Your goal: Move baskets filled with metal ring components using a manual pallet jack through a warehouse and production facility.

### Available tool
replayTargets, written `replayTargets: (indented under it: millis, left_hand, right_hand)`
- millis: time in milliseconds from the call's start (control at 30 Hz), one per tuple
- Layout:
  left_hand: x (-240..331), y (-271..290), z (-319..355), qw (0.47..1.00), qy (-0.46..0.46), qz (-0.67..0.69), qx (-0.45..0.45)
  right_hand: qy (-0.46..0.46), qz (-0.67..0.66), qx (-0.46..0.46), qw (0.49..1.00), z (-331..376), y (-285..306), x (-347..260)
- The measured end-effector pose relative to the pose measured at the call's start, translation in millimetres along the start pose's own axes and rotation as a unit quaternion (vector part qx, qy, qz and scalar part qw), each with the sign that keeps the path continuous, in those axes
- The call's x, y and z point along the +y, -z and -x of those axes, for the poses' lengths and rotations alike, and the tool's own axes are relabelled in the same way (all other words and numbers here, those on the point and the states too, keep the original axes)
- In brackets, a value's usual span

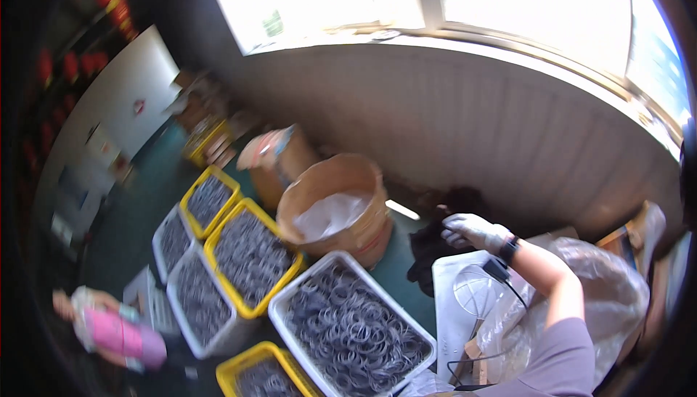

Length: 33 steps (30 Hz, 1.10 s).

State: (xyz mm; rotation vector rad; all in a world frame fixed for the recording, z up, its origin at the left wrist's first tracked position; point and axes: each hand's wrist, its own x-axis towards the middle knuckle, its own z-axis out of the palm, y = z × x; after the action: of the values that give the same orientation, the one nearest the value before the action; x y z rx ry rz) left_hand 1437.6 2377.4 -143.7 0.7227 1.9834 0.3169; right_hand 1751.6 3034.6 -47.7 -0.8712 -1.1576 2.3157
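Observation:
My right hand (475, 231), in a pale glove with a dark band on the wrist, reaches over a white surface at the right. Its fingers are loosely bent and apart, and I see nothing held in them. Under the forearm are a small black box (496, 270) with a cable and a round wire grille (475, 290), both by the white surface (444, 317). Beyond the fingers is a dark heap (425, 259), too blurred to name. A white crate (279, 310) filled with dark grey rings (356, 332) stands to the left. My left hand is out of view.
Yellow crates (210, 248) and white crates (174, 303) of grey parts stand at left. Behind them are a round cardboard drum (377, 226) and a second drum (272, 150). Clear plastic sheeting (610, 281) lies right. A person in pink (120, 335) is far left.

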Motion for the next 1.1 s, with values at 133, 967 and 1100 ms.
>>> replayTargets:
  millis: [133, 967, 1100]
  left_hand:
    - [-38, -113, 117, 0.988, 0.102, 0.112, -0.003]
    - [-112, -390, 408, 0.747, 0.225, 0.616, 0.107]
    - [-99, -396, 416, 0.687, 0.214, 0.679, 0.146]
  right_hand:
    - [-0.093, 0.066, 0.020, 0.993, 99, -28, 76]
    - [-0.394, 0.466, -0.573, 0.547, 224, -455, 424]
    - [-0.377, 0.468, -0.615, 0.511, 237, -496, 449]
